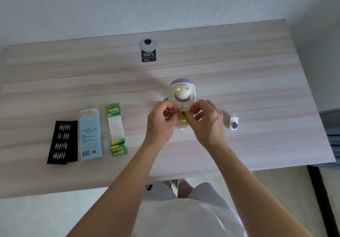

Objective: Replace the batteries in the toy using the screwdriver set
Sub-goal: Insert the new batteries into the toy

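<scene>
Left to right: bit tray [62,142], blue case [91,135], GP battery pack [116,131] lying untouched. Mid-table, toy [182,94] lies back-up; light rigid plastic, likely slick, best held by the body sides. Left hand [161,120] and right hand [206,120] hover palms-down, fingertips pinched at the open battery bay; exact hold unclear. Battery cover [234,123] sits right.

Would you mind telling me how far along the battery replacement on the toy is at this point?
Done: the small cover lies off to the toy's right, so the compartment looks open. In hand: the left hand and right hand work at the yellow-green cells in the toy; whether they go in or out is unclear. Left: the battery pack holds more cells; refit the cover with the bit set.
</scene>
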Demonstrator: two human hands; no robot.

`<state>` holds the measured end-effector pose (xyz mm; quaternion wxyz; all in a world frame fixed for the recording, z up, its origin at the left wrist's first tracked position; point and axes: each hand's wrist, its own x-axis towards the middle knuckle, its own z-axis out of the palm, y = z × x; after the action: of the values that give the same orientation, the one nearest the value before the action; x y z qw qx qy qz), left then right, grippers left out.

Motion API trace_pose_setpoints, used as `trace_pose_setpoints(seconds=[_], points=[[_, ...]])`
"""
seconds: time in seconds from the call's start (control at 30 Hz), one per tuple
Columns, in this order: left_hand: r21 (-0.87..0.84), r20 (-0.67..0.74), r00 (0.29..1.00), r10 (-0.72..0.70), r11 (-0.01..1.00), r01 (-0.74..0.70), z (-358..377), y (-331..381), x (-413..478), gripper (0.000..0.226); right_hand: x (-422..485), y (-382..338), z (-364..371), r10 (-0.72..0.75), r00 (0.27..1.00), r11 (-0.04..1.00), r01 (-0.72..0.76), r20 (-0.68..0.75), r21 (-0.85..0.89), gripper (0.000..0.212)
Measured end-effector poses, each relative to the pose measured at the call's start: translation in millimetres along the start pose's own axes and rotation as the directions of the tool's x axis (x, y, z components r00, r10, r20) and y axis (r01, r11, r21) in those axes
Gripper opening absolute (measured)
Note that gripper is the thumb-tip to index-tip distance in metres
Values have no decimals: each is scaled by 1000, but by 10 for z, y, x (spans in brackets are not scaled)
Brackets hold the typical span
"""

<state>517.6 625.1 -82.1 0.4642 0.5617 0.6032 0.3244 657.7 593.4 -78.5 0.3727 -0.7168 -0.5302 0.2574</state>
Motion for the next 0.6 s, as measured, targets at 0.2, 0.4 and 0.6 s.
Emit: trace_pose_setpoints(seconds=[0.2,0.4,0.6], points=[[-10,7,998,-55,998,55,12,43,12,15,25,-13,-26,13,1000,1000,-13,23,-2,17],[23,-22,1000,-21,1000,21,32,40,2,18,41,1,-46,28,999,1000,-28,46,-15,17],[24,-27,999,-41,999,42,34,55,-18,14,43,30,-84,5,997,1000,-4,78,-9,12]])
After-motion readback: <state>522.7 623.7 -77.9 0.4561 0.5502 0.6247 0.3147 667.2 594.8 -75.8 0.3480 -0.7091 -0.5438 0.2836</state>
